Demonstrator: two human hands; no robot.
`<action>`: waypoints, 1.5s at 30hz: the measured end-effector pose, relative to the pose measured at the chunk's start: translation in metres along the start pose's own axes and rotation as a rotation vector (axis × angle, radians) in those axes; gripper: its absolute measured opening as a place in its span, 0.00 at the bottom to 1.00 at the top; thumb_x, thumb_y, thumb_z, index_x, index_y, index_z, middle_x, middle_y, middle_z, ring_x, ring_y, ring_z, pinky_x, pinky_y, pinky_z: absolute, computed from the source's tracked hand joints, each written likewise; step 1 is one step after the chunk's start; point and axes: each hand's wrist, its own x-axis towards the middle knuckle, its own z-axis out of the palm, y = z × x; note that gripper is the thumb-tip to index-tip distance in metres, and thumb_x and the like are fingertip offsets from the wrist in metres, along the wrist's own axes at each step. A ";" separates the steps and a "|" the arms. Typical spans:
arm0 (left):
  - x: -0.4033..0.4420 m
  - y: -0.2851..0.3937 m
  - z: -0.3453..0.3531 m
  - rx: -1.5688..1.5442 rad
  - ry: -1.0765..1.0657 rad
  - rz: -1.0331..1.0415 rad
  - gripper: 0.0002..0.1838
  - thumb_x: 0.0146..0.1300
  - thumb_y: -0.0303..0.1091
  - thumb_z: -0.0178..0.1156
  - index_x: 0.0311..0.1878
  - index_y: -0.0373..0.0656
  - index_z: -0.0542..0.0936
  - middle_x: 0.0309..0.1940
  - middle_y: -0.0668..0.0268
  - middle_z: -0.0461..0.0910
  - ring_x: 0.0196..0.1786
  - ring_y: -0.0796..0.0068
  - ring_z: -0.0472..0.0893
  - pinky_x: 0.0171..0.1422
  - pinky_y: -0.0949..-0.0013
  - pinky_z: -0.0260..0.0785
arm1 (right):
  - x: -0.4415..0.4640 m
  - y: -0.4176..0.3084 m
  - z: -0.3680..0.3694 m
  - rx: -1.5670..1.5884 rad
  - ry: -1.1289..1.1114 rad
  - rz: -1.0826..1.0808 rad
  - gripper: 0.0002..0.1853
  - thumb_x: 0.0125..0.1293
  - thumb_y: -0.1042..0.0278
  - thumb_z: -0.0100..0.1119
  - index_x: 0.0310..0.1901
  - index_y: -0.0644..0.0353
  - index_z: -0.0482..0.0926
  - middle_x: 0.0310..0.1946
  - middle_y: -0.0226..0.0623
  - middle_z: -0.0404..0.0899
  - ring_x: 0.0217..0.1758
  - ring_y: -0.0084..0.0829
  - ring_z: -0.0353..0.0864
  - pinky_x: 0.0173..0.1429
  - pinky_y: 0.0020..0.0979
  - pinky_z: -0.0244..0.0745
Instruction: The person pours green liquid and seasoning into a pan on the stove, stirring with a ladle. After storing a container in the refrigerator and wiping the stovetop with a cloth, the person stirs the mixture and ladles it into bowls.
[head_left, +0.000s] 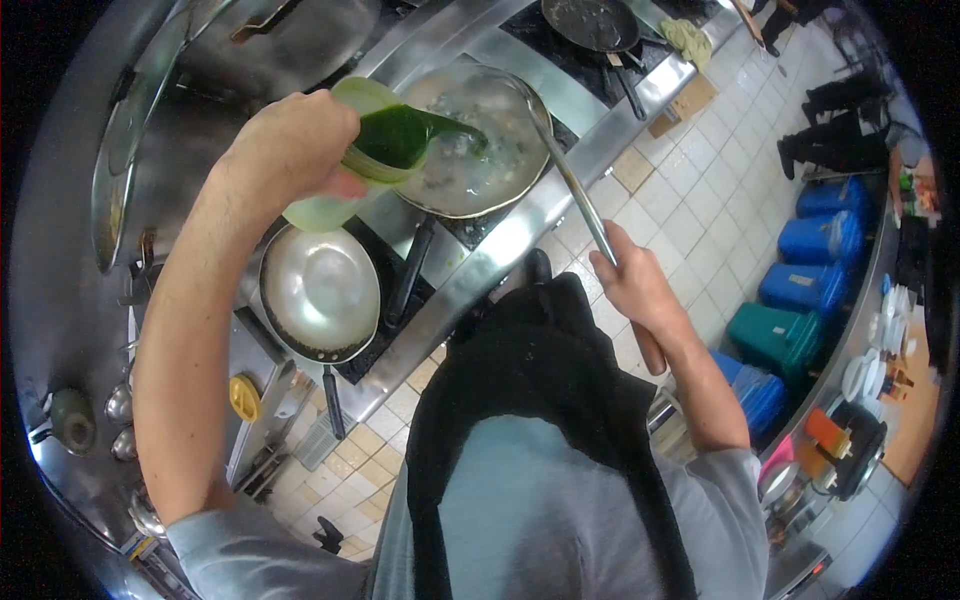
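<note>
1. Two bare hands, both grips clamped: left hand (297, 148) on a green tub (368, 97), right hand (636, 285) on a long stirrer (578, 190).
2. Tub: just right of the left grip, tilted over the near-left edge of the steaming pan (480, 213), mouth toward the pan's middle. Left hand nearer the pan. Tub's long axis: can't tell, partly covered.
3. Stirrer: long axis slants from the right grip up-left to the pan's right rim; head lost in steam.
4. Materials: tub see-through plastic; green liquid (393, 137) smooth, glossy, stringing off the lip; stirrer shiny metal, wooden end; pan round, thin-rimmed, holding cloudy, lumpy broth (470, 185).
5. Beside it: round silvery pan (320, 285), scorched rim, on the steel stove (440, 300).
6. Farther: pale tiled floor (690, 200), plastic bins (820, 240), dark-trousered people (835, 140).
</note>
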 end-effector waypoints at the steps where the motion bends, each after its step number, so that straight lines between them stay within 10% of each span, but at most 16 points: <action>1: -0.002 -0.002 0.002 -0.004 0.003 -0.004 0.23 0.46 0.49 0.80 0.32 0.36 0.87 0.30 0.47 0.85 0.39 0.46 0.87 0.48 0.53 0.82 | -0.001 0.006 0.004 0.012 -0.018 0.001 0.20 0.73 0.67 0.57 0.62 0.65 0.69 0.37 0.68 0.81 0.47 0.67 0.82 0.49 0.54 0.76; 6: -0.014 -0.015 0.013 -0.087 0.216 -0.043 0.23 0.48 0.49 0.79 0.32 0.35 0.86 0.30 0.49 0.85 0.38 0.46 0.86 0.48 0.52 0.80 | -0.007 0.005 0.020 0.020 -0.036 -0.091 0.15 0.74 0.68 0.55 0.56 0.67 0.70 0.29 0.59 0.81 0.32 0.59 0.84 0.38 0.49 0.77; 11: -0.031 -0.026 0.018 -0.188 0.281 -0.096 0.23 0.50 0.48 0.78 0.36 0.36 0.85 0.33 0.47 0.85 0.40 0.45 0.86 0.47 0.52 0.79 | 0.003 -0.035 0.030 0.693 -0.434 0.350 0.16 0.75 0.67 0.56 0.57 0.69 0.71 0.23 0.24 0.67 0.15 0.19 0.67 0.18 0.27 0.64; 17: -0.068 -0.028 0.025 -0.315 0.363 -0.192 0.23 0.49 0.45 0.79 0.37 0.35 0.84 0.34 0.49 0.83 0.38 0.47 0.84 0.44 0.54 0.76 | 0.022 -0.048 0.041 1.090 -0.541 0.394 0.19 0.73 0.65 0.57 0.59 0.68 0.72 0.23 0.24 0.67 0.14 0.17 0.64 0.17 0.25 0.61; 28: -0.144 -0.009 0.060 -0.615 0.494 -0.412 0.24 0.47 0.43 0.81 0.32 0.36 0.78 0.30 0.56 0.80 0.31 0.58 0.80 0.39 0.60 0.71 | 0.017 -0.056 0.006 0.528 -0.304 0.247 0.27 0.71 0.69 0.56 0.70 0.67 0.70 0.24 0.27 0.72 0.13 0.18 0.67 0.17 0.25 0.63; 31: -0.160 -0.002 0.081 -0.569 0.638 -0.349 0.24 0.45 0.42 0.82 0.33 0.36 0.78 0.31 0.59 0.80 0.28 0.61 0.78 0.32 0.61 0.69 | 0.024 -0.040 0.000 0.114 -0.192 0.150 0.29 0.71 0.63 0.59 0.70 0.69 0.69 0.41 0.54 0.86 0.41 0.46 0.88 0.49 0.43 0.81; 34: -0.176 0.010 0.087 -0.623 0.653 -0.471 0.25 0.44 0.41 0.83 0.30 0.38 0.76 0.30 0.61 0.78 0.27 0.62 0.76 0.31 0.64 0.68 | 0.033 -0.027 0.010 -0.076 -0.030 -0.013 0.30 0.70 0.62 0.59 0.69 0.69 0.69 0.49 0.66 0.83 0.57 0.59 0.83 0.63 0.49 0.75; 45: -0.208 0.024 0.110 -0.672 0.606 -0.607 0.25 0.40 0.40 0.85 0.29 0.39 0.76 0.28 0.63 0.79 0.28 0.66 0.79 0.32 0.65 0.71 | 0.024 -0.011 0.050 -0.261 -0.063 -0.260 0.29 0.69 0.69 0.59 0.70 0.63 0.67 0.42 0.60 0.82 0.46 0.62 0.83 0.49 0.54 0.79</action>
